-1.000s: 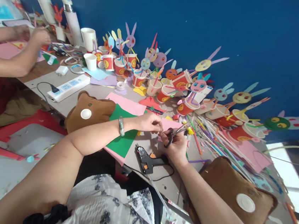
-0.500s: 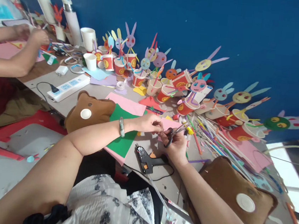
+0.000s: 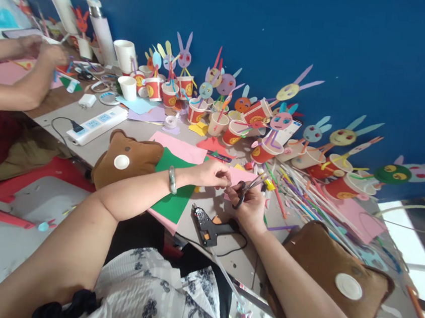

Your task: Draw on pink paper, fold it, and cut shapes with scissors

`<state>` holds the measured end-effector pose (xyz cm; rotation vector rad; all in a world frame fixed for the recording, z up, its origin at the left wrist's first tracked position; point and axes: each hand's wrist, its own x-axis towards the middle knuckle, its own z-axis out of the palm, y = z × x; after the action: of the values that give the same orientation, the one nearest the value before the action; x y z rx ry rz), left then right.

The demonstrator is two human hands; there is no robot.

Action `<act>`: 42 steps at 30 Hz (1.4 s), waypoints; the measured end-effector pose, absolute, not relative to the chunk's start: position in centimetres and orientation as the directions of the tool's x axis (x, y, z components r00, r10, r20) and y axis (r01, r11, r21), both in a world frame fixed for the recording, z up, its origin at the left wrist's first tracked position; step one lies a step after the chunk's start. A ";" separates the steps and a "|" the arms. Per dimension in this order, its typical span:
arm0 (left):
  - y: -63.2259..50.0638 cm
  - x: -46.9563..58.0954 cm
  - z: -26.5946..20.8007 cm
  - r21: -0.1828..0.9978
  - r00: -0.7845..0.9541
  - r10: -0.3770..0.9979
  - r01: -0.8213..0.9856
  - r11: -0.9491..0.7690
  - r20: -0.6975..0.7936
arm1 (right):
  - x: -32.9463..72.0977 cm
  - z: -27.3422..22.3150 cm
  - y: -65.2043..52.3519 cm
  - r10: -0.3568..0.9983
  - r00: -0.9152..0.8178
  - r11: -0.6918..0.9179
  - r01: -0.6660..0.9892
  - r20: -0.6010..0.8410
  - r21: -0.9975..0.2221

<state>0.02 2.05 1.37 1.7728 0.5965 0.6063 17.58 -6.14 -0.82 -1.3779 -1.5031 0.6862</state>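
Over the table my left hand has its fingertips pinched together; whatever lies between them is too small to make out. A bracelet circles that wrist. Close beside it, my right hand grips a pair of scissors, dark handles in the palm and metal blades pointing away to the upper right. The fingertips of both hands nearly meet. Below them a black glue gun lies on its side. Green paper sits under my left forearm, with pink paper beneath it.
Paper cups with rabbit-faced figures line the blue wall. Pipe cleaners lie piled at the right. Brown bear-shaped cushions flank my arms. A power strip is at the left, near another person's hands.
Both hands hold almost the same position, with the scissors still in my right hand. The other person's hands at the left have shifted slightly.
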 end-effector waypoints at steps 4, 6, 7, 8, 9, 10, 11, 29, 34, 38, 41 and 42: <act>2.0 -0.1 1.5 0.959 0.726 0.674 0.072 -0.274 0.139 | 17.6 -0.8 -6.1 0.959 0.094 0.205 0.428 0.269 -0.880; 2.0 -0.1 1.6 0.960 0.704 0.693 0.060 -0.275 0.154 | 17.6 -0.9 -6.1 0.959 0.099 0.201 0.419 0.265 -0.886; 2.0 -0.1 1.6 0.960 0.697 0.699 0.058 -0.275 0.158 | 17.6 -0.9 -6.1 0.960 0.099 0.199 0.414 0.261 -0.888; 2.0 -0.1 1.6 0.960 0.692 0.704 0.058 -0.274 0.159 | 17.6 -1.0 -6.0 0.962 0.095 0.196 0.412 0.257 -0.890; 2.0 0.0 1.6 0.960 0.693 0.704 0.062 -0.272 0.155 | 17.6 -1.0 -6.0 0.964 0.090 0.194 0.414 0.252 -0.889; 2.0 0.0 1.6 0.961 0.702 0.698 0.071 -0.269 0.143 | 17.7 -1.0 -6.0 0.965 0.084 0.194 0.416 0.250 -0.889; 2.0 0.0 1.6 0.961 0.715 0.688 0.086 -0.263 0.124 | 17.7 -1.1 -6.0 0.965 0.079 0.195 0.414 0.249 -0.889; 1.8 0.0 1.7 0.955 0.733 0.671 0.108 -0.276 0.111 | 17.6 -0.9 -6.1 0.963 0.078 0.204 0.413 0.257 -0.888; 1.8 0.1 1.7 0.942 0.733 0.672 0.141 -0.304 0.107 | 17.7 -1.1 -6.0 0.963 0.083 0.201 0.409 0.255 -0.890; 1.8 0.1 1.7 0.927 0.726 0.677 0.161 -0.339 0.122 | 17.8 -1.3 -6.0 0.966 0.074 0.197 0.410 0.248 -0.890; 1.8 0.2 1.7 0.927 0.727 0.677 0.165 -0.336 0.116 | 17.7 -1.3 -6.0 0.965 0.074 0.205 0.395 0.253 -0.896; 1.8 0.2 1.6 0.928 0.727 0.678 0.171 -0.332 0.109 | 17.7 -1.3 -6.0 0.964 0.075 0.207 0.388 0.255 -0.898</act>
<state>0.19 1.81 1.61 1.8722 0.6572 0.5990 17.68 -5.97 -1.34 -1.3504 -1.4886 0.7309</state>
